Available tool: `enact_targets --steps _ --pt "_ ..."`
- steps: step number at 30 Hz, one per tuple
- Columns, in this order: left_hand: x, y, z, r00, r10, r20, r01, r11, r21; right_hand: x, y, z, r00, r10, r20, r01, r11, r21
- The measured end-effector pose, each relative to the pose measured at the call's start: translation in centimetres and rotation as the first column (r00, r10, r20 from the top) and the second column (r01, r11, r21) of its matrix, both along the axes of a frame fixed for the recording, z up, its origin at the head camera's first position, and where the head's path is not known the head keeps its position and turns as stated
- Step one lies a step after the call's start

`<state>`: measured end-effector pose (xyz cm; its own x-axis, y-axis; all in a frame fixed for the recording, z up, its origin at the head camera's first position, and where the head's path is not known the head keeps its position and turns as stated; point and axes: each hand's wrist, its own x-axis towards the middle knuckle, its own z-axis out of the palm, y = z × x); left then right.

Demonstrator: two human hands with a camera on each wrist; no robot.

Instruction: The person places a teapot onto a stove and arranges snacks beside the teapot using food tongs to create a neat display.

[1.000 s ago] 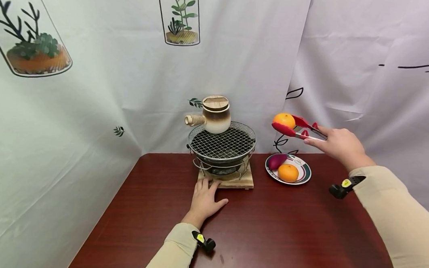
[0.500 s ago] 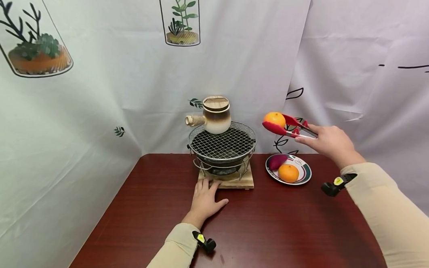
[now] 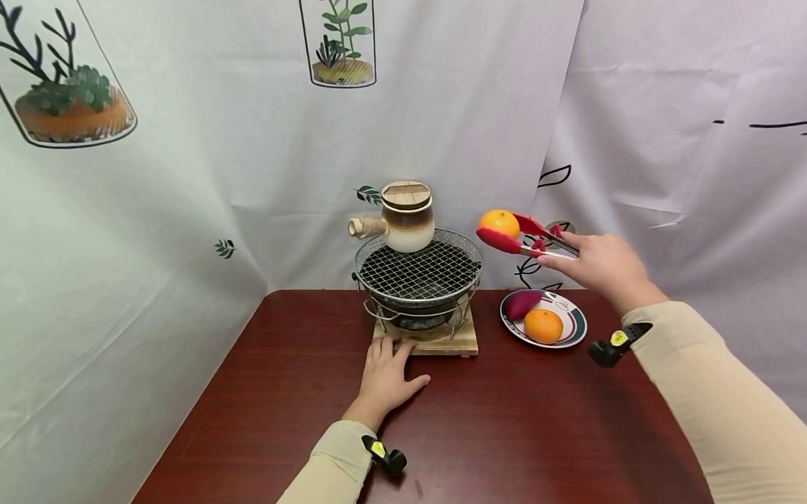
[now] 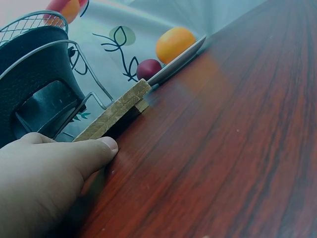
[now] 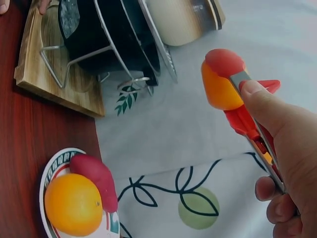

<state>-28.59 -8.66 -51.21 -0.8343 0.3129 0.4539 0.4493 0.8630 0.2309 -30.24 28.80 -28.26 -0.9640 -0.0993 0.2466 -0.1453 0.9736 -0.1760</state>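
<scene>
In the head view my right hand (image 3: 604, 266) holds red-tipped metal tongs (image 3: 498, 242), raised between the grill and the plate. Their red tips clasp an orange fruit like a mandarin (image 3: 499, 222). The right wrist view shows my thumb along one metal arm of the tongs (image 5: 257, 119), with fingers curled beneath. My left hand (image 3: 384, 380) lies with spread fingers at the front edge of a wooden board (image 3: 463, 343), fingertips on the board. On that board stands a round charcoal grill (image 3: 417, 306) topped by wire mesh (image 3: 437, 273).
A side-handled clay pot (image 3: 408, 229) with a wooden lid sits at the back left of the mesh. Right of the grill, a patterned plate (image 3: 572, 322) bears another mandarin (image 3: 543, 326) and an elongated purple-red piece (image 3: 522, 305). A printed curtain (image 3: 486, 119) hangs behind the red-brown table (image 3: 489, 439).
My right hand has moved left with the tongs and mandarin, from above the plate toward the grill's right side. The left hand has stayed at the board.
</scene>
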Motion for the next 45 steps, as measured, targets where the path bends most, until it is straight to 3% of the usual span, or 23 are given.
enact_targets --steps 12,24,45 --pt "0.2 0.0 0.3 0.999 0.004 0.041 -0.004 1.000 -0.006 -0.4 -2.4 0.1 0.999 0.036 -0.007 -0.036 0.999 0.009" --pt "0.4 0.0 0.6 0.998 0.010 0.068 -0.009 1.000 -0.008 -0.9 -3.8 -0.7 0.997 0.071 -0.005 -0.072 0.996 -0.055" --pt "0.4 0.1 0.7 0.997 0.011 0.076 -0.010 1.000 -0.005 -1.8 -6.2 -1.4 0.995 0.094 0.042 -0.094 0.996 -0.013"
